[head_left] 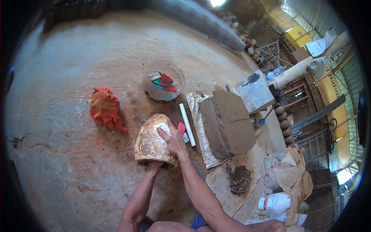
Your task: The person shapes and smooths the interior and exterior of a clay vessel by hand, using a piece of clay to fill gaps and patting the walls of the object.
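Note:
A dome-shaped clay form (150, 139) wrapped in shiny plastic lies on the stained concrete floor (77, 77). My left hand (154, 165) reaches into its open lower end, so the fingers are hidden. My right hand (173, 140) rests flat on the form's right side with fingers spread. A small red card (181, 128) and a white tube (187, 123) lie just right of the form.
A big block of brown clay (228, 121) sits on a plastic sheet to the right. A clear tub (164, 80) of coloured scraps stands behind the form, an orange cloth bundle (104, 109) to its left. Wet clay lump (239, 179), white bottle (275, 203) and crumpled paper lie lower right.

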`<action>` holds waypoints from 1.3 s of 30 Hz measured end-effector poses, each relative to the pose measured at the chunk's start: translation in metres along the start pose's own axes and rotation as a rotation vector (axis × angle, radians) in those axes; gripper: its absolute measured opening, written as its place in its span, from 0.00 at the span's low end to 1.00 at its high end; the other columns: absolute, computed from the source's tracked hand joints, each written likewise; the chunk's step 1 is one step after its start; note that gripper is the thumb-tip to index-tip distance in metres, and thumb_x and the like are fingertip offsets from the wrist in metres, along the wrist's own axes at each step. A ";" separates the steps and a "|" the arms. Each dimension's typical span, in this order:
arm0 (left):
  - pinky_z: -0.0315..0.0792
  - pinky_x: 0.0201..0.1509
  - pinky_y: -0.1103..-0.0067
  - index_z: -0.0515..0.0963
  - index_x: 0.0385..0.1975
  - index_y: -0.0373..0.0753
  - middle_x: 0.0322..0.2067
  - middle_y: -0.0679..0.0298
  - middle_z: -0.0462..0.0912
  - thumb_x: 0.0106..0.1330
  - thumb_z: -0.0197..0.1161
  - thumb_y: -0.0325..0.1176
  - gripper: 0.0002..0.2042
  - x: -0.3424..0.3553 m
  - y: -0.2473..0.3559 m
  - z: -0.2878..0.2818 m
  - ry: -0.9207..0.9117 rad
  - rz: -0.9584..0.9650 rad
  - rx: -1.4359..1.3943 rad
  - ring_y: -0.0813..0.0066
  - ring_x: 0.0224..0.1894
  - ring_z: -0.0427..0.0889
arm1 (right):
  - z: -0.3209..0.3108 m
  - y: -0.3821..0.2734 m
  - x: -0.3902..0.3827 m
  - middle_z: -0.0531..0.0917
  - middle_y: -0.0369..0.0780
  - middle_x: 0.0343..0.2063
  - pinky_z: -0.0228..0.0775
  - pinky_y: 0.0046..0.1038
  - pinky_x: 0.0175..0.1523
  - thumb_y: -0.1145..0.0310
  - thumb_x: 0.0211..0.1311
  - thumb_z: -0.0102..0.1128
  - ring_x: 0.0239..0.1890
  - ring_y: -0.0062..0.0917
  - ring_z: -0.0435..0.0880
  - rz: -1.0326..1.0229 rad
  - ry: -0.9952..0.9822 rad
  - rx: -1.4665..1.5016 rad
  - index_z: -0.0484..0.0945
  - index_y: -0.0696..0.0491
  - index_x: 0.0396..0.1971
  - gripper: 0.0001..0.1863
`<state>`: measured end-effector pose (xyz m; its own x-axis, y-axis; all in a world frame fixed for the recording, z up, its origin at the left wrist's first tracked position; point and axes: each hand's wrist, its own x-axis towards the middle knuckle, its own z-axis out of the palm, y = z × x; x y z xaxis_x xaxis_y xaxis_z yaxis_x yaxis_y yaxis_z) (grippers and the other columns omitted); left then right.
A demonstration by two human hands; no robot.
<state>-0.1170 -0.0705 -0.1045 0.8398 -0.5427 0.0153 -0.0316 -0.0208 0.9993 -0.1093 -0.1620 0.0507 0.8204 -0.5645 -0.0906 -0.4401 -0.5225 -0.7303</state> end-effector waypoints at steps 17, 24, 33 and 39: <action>0.53 0.83 0.57 0.68 0.75 0.43 0.73 0.53 0.71 0.75 0.60 0.46 0.30 0.005 -0.006 -0.025 -0.008 0.032 0.106 0.53 0.77 0.65 | 0.010 0.003 0.010 0.76 0.66 0.63 0.66 0.44 0.72 0.32 0.64 0.64 0.67 0.56 0.76 -0.036 -0.013 -0.060 0.66 0.60 0.76 0.54; 0.51 0.83 0.57 0.68 0.75 0.44 0.74 0.53 0.70 0.76 0.60 0.47 0.30 0.022 -0.010 -0.031 -0.016 0.049 0.124 0.53 0.78 0.64 | 0.005 -0.001 0.007 0.76 0.66 0.61 0.66 0.44 0.72 0.32 0.62 0.67 0.66 0.57 0.77 -0.007 -0.005 -0.110 0.67 0.61 0.75 0.54; 0.50 0.84 0.58 0.67 0.76 0.44 0.75 0.53 0.69 0.76 0.60 0.47 0.31 0.014 -0.010 -0.025 -0.017 0.090 0.136 0.54 0.78 0.63 | 0.004 -0.010 0.002 0.80 0.65 0.59 0.69 0.45 0.69 0.33 0.65 0.64 0.64 0.55 0.80 -0.031 0.053 -0.103 0.69 0.63 0.73 0.52; 0.49 0.85 0.59 0.66 0.76 0.44 0.75 0.53 0.69 0.76 0.60 0.48 0.31 -0.004 -0.001 -0.013 0.005 0.153 0.155 0.55 0.79 0.62 | -0.004 -0.015 0.006 0.80 0.55 0.65 0.65 0.36 0.73 0.39 0.70 0.63 0.69 0.43 0.78 0.007 -0.023 -0.068 0.70 0.63 0.72 0.45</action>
<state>-0.1136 -0.0573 -0.1051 0.8216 -0.5451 0.1669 -0.2415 -0.0676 0.9680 -0.0995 -0.1600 0.0638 0.8250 -0.5541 -0.1116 -0.4690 -0.5609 -0.6823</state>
